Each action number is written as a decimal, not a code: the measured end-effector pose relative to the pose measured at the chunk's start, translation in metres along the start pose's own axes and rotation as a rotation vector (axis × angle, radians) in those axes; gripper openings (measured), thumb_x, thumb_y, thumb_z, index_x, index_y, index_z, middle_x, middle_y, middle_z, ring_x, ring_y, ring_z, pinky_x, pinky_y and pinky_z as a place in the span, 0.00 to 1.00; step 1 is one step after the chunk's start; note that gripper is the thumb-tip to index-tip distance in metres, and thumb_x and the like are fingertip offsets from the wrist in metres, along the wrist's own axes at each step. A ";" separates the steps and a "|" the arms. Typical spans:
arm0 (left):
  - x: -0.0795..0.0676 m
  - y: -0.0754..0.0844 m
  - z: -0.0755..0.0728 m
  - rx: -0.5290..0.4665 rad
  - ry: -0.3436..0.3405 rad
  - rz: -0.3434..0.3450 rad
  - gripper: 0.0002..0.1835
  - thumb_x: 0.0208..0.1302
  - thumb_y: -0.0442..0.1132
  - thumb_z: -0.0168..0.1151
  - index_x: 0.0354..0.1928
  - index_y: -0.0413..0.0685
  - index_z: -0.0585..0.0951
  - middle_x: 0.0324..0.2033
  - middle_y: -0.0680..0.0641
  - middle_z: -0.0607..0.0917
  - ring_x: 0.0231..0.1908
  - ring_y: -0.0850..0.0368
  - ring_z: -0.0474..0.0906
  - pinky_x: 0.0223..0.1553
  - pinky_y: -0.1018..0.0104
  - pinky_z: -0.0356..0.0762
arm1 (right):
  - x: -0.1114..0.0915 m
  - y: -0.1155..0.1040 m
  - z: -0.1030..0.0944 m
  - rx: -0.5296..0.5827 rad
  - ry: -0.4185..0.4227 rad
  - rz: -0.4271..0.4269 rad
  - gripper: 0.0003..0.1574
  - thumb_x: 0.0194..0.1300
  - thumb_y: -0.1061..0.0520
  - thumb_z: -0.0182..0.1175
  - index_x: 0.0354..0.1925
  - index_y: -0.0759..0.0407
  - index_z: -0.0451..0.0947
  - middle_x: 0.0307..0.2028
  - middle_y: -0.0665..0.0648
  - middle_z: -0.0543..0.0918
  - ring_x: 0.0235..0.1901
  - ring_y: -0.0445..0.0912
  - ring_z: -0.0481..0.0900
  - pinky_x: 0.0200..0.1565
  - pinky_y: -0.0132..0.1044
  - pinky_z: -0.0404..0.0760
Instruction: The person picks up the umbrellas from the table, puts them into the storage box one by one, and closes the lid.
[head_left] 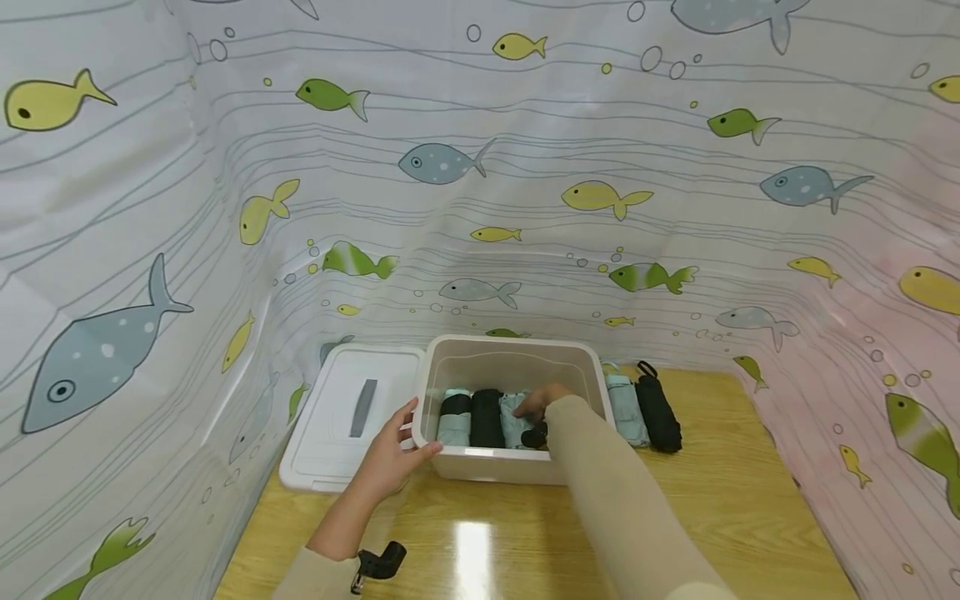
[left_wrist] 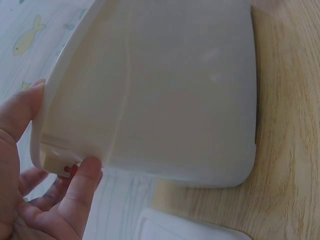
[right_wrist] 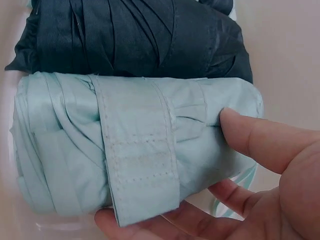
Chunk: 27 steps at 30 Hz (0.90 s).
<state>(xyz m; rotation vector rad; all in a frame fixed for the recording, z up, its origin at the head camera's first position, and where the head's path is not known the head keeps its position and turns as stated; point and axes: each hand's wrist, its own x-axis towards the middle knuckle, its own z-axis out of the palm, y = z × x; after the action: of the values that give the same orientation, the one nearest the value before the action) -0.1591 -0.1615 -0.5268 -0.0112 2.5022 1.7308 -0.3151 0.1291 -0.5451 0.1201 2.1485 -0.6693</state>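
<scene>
A beige plastic storage box (head_left: 517, 467) stands on the table, its top uncovered. My left hand (head_left: 393, 450) grips the box's left front corner; in the left wrist view the thumb and fingers (left_wrist: 82, 190) close around its rim. Inside the box, my right hand (head_left: 546, 402) holds a light green folded umbrella (right_wrist: 140, 150), thumb on one side and fingers curled beneath. Beside it lies a black folded umbrella (head_left: 487, 419), and farther left another light green folded umbrella (head_left: 454, 429) with a dark band across it. The right forearm hides part of the box's right side.
The white lid (head_left: 322, 433) with a grey handle lies left of the box. Right of the box rest another light green folded umbrella (head_left: 628, 410) and a black one (head_left: 660, 412). A fish-patterned curtain (head_left: 540, 275) surrounds the wooden table (head_left: 735, 483).
</scene>
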 end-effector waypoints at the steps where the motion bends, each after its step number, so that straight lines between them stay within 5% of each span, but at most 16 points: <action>1: 0.000 0.000 0.000 0.005 0.001 0.000 0.51 0.57 0.48 0.77 0.78 0.53 0.58 0.67 0.37 0.69 0.62 0.40 0.73 0.55 0.55 0.81 | -0.001 0.000 -0.001 0.006 0.004 0.000 0.40 0.70 0.42 0.60 0.66 0.70 0.69 0.58 0.65 0.81 0.63 0.57 0.73 0.65 0.46 0.72; 11: -0.001 0.001 0.001 0.040 0.001 -0.006 0.52 0.57 0.52 0.76 0.78 0.52 0.57 0.67 0.36 0.69 0.62 0.38 0.72 0.54 0.52 0.81 | -0.026 -0.011 -0.022 -0.138 0.029 -0.029 0.27 0.67 0.41 0.63 0.51 0.61 0.84 0.51 0.59 0.83 0.55 0.54 0.78 0.58 0.49 0.77; 20: -0.002 0.001 0.000 0.034 0.002 -0.005 0.50 0.59 0.48 0.75 0.78 0.51 0.57 0.68 0.36 0.69 0.63 0.37 0.72 0.53 0.52 0.81 | -0.053 -0.022 -0.039 -0.007 -0.099 -0.084 0.34 0.76 0.41 0.51 0.61 0.69 0.75 0.51 0.68 0.80 0.45 0.54 0.79 0.56 0.47 0.77; 24: -0.001 0.001 0.000 0.026 -0.003 -0.002 0.52 0.58 0.50 0.75 0.78 0.50 0.56 0.68 0.36 0.68 0.63 0.37 0.72 0.53 0.53 0.82 | -0.075 -0.021 -0.044 0.105 -0.080 -0.116 0.28 0.74 0.42 0.54 0.53 0.65 0.78 0.49 0.69 0.82 0.36 0.50 0.77 0.40 0.38 0.79; 27: -0.001 0.001 0.001 0.027 -0.005 -0.001 0.52 0.58 0.50 0.75 0.78 0.50 0.56 0.68 0.35 0.68 0.63 0.37 0.72 0.53 0.53 0.82 | -0.092 -0.020 -0.049 0.117 -0.059 -0.150 0.26 0.73 0.41 0.56 0.51 0.62 0.78 0.48 0.69 0.82 0.39 0.52 0.80 0.40 0.40 0.81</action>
<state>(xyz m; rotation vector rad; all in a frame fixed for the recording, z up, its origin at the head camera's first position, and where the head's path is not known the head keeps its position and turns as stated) -0.1578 -0.1605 -0.5256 -0.0062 2.5217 1.6943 -0.2983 0.1502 -0.4422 0.0020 2.0761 -0.8754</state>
